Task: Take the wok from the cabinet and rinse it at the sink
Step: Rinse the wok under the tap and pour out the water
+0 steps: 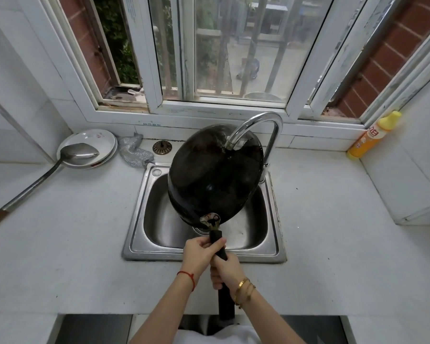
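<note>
The black wok (209,180) hangs tilted over the steel sink (271,247), its dark round underside turned up toward me. The chrome faucet (266,122) curves over its far rim, with the spout end right at the wok. Both hands hold the long black handle (225,306). My left hand (200,255) grips it close to the metal bracket below the bowl. My right hand (225,270) grips it just behind, nearer my body. I cannot tell whether water runs.
On the white counter at the left, a metal ladle (77,151) rests on stacked white plates (104,139), with a silver scrubber (134,152) and a drain plug (162,147) behind the sink. A yellow detergent bottle (372,135) leans in the right corner under the window.
</note>
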A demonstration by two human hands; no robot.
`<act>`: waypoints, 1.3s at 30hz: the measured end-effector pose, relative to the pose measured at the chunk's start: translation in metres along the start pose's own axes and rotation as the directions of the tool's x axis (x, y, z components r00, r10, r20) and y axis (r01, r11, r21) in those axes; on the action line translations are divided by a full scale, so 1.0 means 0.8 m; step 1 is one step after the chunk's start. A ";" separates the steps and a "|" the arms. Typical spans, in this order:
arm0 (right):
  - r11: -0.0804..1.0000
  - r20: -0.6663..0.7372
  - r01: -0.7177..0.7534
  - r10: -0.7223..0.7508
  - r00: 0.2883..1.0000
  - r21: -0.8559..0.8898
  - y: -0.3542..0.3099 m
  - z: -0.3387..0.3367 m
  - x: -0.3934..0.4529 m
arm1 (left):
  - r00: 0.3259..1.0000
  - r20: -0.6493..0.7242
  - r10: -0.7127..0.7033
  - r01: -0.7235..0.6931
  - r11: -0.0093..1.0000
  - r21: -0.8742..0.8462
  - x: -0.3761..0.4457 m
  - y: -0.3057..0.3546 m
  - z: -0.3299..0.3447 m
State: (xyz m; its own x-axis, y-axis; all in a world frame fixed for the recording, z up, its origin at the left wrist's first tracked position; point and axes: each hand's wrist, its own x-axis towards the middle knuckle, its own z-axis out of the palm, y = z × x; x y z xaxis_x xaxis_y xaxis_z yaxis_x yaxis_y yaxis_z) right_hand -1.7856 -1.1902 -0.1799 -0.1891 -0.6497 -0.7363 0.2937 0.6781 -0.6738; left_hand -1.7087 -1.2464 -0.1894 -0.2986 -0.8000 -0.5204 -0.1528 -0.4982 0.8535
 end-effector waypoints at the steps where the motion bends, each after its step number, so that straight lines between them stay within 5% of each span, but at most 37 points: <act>1: 1.000 0.002 0.001 -0.001 1.000 -0.001 -0.001 0.000 0.002 | 1.000 -0.003 0.000 0.000 1.000 -0.004 0.002 0.002 0.000; 39: 0.999 0.050 0.000 0.003 0.999 -0.053 0.031 0.006 -0.022 | 0.997 -0.077 -0.017 0.014 1.000 -0.027 -0.034 -0.035 -0.008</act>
State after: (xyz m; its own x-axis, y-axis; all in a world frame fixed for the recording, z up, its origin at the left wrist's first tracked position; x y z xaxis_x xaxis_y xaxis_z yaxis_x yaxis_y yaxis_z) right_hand -1.7706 -1.1632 -0.1834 -0.1414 -0.6643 -0.7340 0.2433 0.6954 -0.6762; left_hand -1.6906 -1.2131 -0.1995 -0.2224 -0.8151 -0.5350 -0.1320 -0.5185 0.8448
